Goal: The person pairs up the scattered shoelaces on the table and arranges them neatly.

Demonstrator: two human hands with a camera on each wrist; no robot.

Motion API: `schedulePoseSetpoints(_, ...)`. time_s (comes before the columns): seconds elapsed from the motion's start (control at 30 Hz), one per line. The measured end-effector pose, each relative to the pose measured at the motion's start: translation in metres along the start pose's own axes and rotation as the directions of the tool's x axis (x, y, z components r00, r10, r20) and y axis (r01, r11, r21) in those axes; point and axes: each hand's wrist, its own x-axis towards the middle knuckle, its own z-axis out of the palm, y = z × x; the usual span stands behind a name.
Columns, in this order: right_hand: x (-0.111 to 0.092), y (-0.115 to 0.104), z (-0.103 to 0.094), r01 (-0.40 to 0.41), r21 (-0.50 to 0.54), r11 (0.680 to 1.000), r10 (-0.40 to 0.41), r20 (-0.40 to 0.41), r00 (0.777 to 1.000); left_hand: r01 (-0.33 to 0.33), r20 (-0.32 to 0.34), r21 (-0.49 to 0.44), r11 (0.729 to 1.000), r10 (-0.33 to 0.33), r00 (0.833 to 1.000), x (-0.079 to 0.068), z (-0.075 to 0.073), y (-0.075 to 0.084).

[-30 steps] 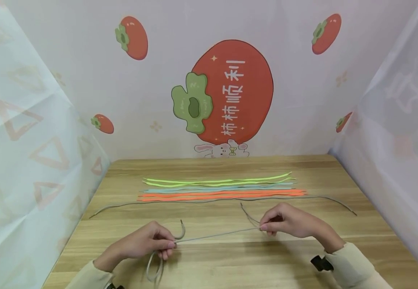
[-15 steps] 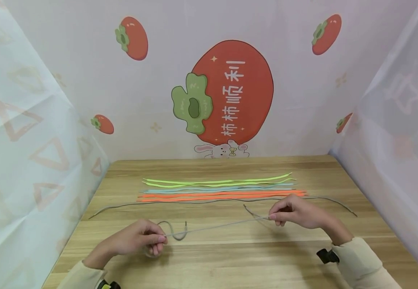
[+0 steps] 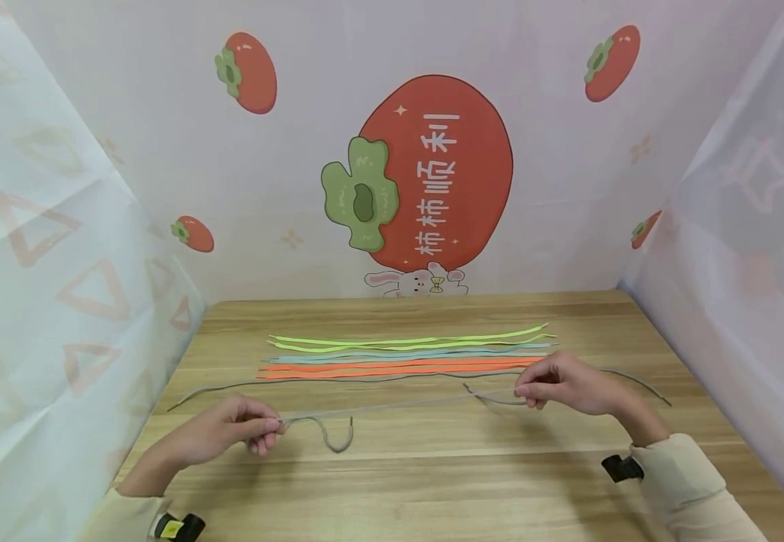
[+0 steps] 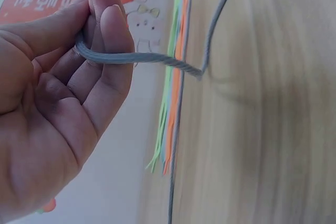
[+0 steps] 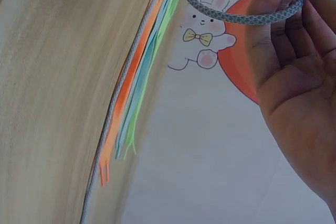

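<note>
A grey shoelace (image 3: 392, 406) stretches taut between the two hands above the table. The left hand (image 3: 225, 433) pinches it between thumb and fingers; in the left wrist view its slack part (image 4: 139, 57) bends down from the fingertips. Its dark-tipped left end curls on the wood, right of that hand. Higher and farther right, the right hand (image 3: 571, 385) pinches the other part, and a short tail hangs back toward the middle. In the right wrist view the patterned grey lace (image 5: 236, 18) curves away from those fingertips.
Behind the hands, a second grey shoelace (image 3: 364, 379) lies lengthwise across the table (image 3: 392, 497). Beyond it run orange laces (image 3: 378, 369), light blue laces (image 3: 392, 354) and yellow-green laces (image 3: 378, 342), side by side. A printed cloth backdrop (image 3: 283, 165) rises behind the table.
The hands have moved apart, the left one leftward and the right one rightward and farther from the body. The stretch of grey shoelace between them is longer, and the loop under the left hand is gone.
</note>
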Motion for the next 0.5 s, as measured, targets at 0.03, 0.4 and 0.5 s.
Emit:
schedulePoseSetpoints(0.03,0.000,0.000,-0.001,-0.013,0.001,1.000,0.013,-0.002,1.000,-0.007,-0.003,-0.001,1.000,0.007,1.000,-0.002,-0.003,0.000)
schedulePoseSetpoints(0.4,-0.007,0.008,-0.015,-0.072,0.013,0.997,0.072,-0.020,0.997,-0.016,-0.033,-0.062,0.998,0.014,0.999,-0.026,-0.034,-0.009)
schedulePoseSetpoints(0.5,-0.008,0.012,-0.017,-0.087,0.007,0.996,0.087,-0.034,0.996,0.000,-0.052,-0.065,0.998,-0.003,0.999,-0.032,-0.041,-0.013)
